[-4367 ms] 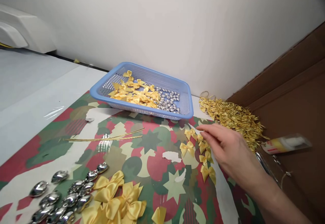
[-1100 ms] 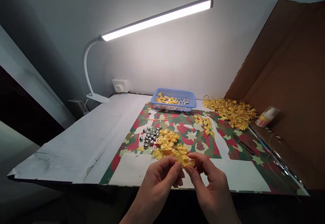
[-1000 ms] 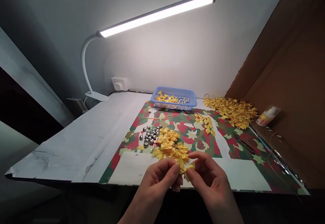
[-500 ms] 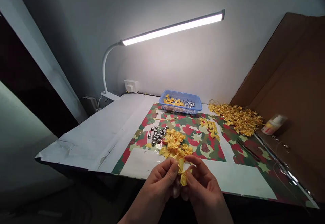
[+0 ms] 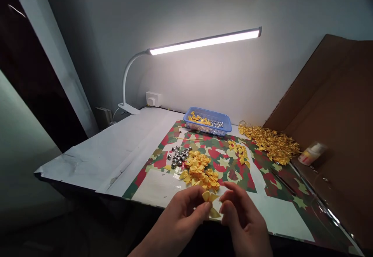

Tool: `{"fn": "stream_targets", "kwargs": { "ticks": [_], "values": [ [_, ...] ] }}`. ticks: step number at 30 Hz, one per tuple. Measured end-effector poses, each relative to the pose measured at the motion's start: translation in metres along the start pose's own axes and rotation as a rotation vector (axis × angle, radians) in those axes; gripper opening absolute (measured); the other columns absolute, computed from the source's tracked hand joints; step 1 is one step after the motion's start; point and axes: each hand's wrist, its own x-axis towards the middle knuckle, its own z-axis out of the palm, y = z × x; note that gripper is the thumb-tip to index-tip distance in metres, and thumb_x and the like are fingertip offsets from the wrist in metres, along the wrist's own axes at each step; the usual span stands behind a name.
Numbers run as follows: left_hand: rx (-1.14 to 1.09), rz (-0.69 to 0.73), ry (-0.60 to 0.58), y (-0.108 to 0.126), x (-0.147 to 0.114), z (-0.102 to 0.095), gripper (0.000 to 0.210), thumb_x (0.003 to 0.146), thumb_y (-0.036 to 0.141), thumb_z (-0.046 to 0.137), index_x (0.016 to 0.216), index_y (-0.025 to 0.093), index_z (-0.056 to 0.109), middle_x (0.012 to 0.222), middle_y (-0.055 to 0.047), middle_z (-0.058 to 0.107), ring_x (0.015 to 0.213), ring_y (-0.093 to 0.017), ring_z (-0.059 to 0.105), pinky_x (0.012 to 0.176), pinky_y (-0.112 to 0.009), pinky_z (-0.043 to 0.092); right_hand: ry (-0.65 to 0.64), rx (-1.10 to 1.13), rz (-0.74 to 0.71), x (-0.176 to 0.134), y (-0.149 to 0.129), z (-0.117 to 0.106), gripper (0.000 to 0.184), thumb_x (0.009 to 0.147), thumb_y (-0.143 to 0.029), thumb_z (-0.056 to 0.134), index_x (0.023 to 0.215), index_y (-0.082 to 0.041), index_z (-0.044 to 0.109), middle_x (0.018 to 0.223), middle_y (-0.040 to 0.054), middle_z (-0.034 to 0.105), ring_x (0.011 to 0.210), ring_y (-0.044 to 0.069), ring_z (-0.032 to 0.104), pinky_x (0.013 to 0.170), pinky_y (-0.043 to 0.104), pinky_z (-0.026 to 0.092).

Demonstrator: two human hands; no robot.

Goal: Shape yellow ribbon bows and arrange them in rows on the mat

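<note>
in the head view, the left hand (image 5: 186, 214) is pinching a yellow bow (image 5: 208, 196) between thumb and forefinger, by the near edge of the table (image 5: 116, 148). the right hand (image 5: 247, 219) is hovering just beside it, thumb and forefinger parted, nothing visibly sitting between them. the bow is looking light, soft, probably slippery and easily creased, its pinched middle seeming the safest hold. its long axis is running steeply, the lower end pointing down and slightly right.

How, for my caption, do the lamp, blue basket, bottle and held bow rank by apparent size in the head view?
1. Lamp
2. Blue basket
Unranked: bottle and held bow; too alike, left hand partly hiding the bow.
</note>
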Motion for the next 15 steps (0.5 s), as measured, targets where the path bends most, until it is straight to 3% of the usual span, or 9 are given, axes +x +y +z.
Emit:
{"fn": "stream_targets", "kwargs": {
  "ticks": [3,5,8,15],
  "values": [
    [0.165,-0.014,-0.065,-0.003,0.013,-0.004,0.021,0.093,0.032,0.057,0.079,0.017,0.061,0.072,0.004,0.052,0.069,-0.014,0.044,0.063,-0.026,0.037,-0.128,-0.025,0.029,0.018,-0.009,-0.009,0.024,0.082,-0.046,0.07,0.085,-0.022,0.071,0.076,-0.0005,0.064,0.064,0.012,0.056,0.057,0.02,0.044],
    [0.122,-0.023,-0.094,-0.003,0.022,-0.006,0.02,0.093,0.032,0.057,0.081,0.017,0.061,0.073,0.003,0.054,0.069,-0.014,0.045,0.063,-0.026,0.037,-0.197,0.006,0.128,0.028,-0.012,-0.011,0.025,0.081,-0.044,0.071,0.077,-0.02,0.068,0.067,-0.002,0.06,0.058,0.01,0.051,0.053,0.02,0.041],
    [-0.009,-0.067,-0.113,-0.005,0.036,-0.01,0.018,0.093,0.032,0.058,0.083,0.017,0.063,0.073,0.003,0.056,0.069,-0.014,0.047,0.064,-0.025,0.041,-0.15,0.129,0.271,0.035,-0.007,-0.011,0.027,0.079,-0.046,0.074,0.084,-0.02,0.066,0.065,-0.0038,0.059,0.055,0.009,0.05,0.05,0.019,0.042],
    [-0.008,-0.181,-0.222,-0.014,0.05,-0.009,0.022,0.094,0.035,0.056,0.083,0.017,0.064,0.074,0.003,0.054,0.068,-0.013,0.043,0.062,-0.025,0.037,-0.099,0.157,0.326,0.04,0.006,-0.02,0.034,0.078,-0.052,0.073,0.091,-0.021,0.07,0.075,-0.0013,0.065,0.056,0.008,0.055,0.054,0.019,0.046]
  ]
}}
